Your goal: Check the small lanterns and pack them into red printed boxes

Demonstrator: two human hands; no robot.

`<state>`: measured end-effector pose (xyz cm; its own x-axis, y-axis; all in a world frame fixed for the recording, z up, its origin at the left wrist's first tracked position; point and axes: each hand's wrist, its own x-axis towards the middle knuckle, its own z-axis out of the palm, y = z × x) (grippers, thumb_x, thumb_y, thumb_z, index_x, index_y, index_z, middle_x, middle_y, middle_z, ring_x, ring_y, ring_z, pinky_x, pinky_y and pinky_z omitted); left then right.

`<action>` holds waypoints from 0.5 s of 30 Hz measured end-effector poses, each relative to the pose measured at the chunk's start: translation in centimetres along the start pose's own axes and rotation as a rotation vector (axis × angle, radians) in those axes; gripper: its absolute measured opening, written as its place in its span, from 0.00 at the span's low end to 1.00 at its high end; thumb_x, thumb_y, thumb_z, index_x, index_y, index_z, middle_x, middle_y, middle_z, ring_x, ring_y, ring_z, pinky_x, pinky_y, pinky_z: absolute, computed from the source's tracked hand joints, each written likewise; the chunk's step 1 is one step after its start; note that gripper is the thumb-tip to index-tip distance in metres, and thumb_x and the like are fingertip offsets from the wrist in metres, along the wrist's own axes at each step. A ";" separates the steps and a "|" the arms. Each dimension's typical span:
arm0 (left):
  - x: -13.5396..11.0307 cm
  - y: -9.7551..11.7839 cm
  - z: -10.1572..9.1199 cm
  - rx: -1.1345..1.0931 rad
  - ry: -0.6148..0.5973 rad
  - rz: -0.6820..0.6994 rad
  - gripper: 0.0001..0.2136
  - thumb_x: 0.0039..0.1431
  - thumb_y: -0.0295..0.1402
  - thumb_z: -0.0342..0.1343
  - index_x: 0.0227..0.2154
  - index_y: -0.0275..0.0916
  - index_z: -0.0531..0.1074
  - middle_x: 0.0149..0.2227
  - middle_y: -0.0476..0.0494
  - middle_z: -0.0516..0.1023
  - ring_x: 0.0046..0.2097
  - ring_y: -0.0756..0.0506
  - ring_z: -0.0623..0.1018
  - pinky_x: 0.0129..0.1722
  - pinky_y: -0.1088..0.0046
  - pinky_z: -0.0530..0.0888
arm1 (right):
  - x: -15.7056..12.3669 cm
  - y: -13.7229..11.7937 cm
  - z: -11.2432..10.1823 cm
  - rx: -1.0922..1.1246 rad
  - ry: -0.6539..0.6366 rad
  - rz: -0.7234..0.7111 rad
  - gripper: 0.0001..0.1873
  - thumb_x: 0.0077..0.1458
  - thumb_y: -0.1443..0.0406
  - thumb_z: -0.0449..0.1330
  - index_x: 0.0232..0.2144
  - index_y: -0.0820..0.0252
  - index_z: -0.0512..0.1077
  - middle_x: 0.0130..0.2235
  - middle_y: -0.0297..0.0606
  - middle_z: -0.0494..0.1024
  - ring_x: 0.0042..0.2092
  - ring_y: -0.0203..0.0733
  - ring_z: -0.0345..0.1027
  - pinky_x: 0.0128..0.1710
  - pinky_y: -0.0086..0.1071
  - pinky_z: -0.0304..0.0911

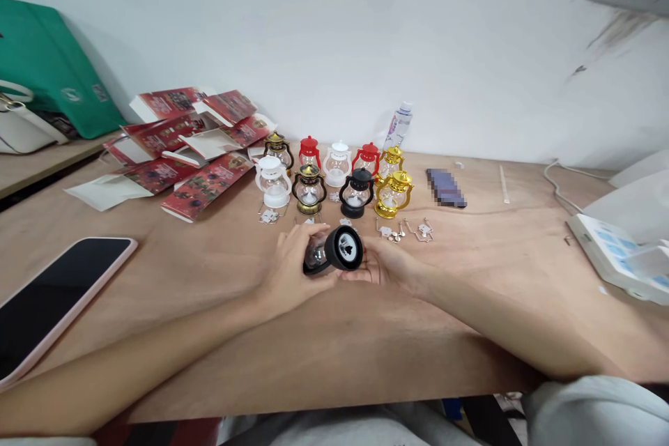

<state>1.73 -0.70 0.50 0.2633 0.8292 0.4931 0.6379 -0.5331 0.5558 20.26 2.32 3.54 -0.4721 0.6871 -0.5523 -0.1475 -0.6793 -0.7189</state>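
"Nine lanterns (pixel 309 188) in two rows, head view: red, white, gold, black, bronze-toned. And the item in hand?"

"One black lantern (pixel 345 249), held above the wooden table (pixel 334 355), nearer the person than the rows, base turned toward the head camera."

"Grip?"

"Left hand (pixel 295 261): thumb and fingers clamped around the body. Right hand (pixel 389 265): fingers loosely extended beside the base; whether they press on it, I cannot tell."

"Step?"

"Handling of the base, I judge. Any further work there would call for a steady left hold, right fingertips free at the rim."

"Materials?"

"Base: round black ring, plastic by its look, with a pale disc, darkly marked, in the recess. Body: clear, rounded. Before the front row: thin bent wire pieces (pixel 425 228) with small white parts. To the left: red printed cartons (pixel 212 185), angular, heaped. Tabletop: smooth, faintly grained."
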 end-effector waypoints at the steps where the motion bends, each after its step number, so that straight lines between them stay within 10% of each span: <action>1: 0.0 -0.1 0.0 0.034 0.005 0.010 0.22 0.51 0.36 0.60 0.48 0.40 0.63 0.45 0.42 0.74 0.45 0.41 0.72 0.42 0.65 0.63 | -0.1 0.1 0.2 0.008 -0.013 0.016 0.14 0.60 0.72 0.48 0.31 0.70 0.73 0.28 0.42 0.79 0.27 0.35 0.75 0.31 0.26 0.75; 9: 2.1 -1.1 -1.6 0.635 0.021 0.339 0.19 0.54 0.36 0.61 0.50 0.44 0.69 0.47 0.39 0.78 0.45 0.36 0.72 0.41 0.59 0.57 | 0.4 0.7 -0.1 0.085 0.046 -0.030 0.11 0.60 0.73 0.49 0.33 0.71 0.72 0.29 0.44 0.77 0.32 0.38 0.77 0.45 0.32 0.75; 15: 4.0 0.2 -2.7 0.981 0.299 0.999 0.12 0.59 0.28 0.56 0.44 0.49 0.73 0.44 0.51 0.80 0.44 0.48 0.74 0.37 0.67 0.58 | 0.9 1.1 -0.2 0.165 0.010 -0.085 0.12 0.62 0.71 0.49 0.39 0.68 0.72 0.35 0.41 0.78 0.35 0.37 0.76 0.39 0.32 0.77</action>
<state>0.95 2.02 4.43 0.8108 0.0505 0.5832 0.5448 -0.4294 -0.7202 19.84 2.23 2.21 -0.4433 0.7460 -0.4969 -0.3275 -0.6508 -0.6850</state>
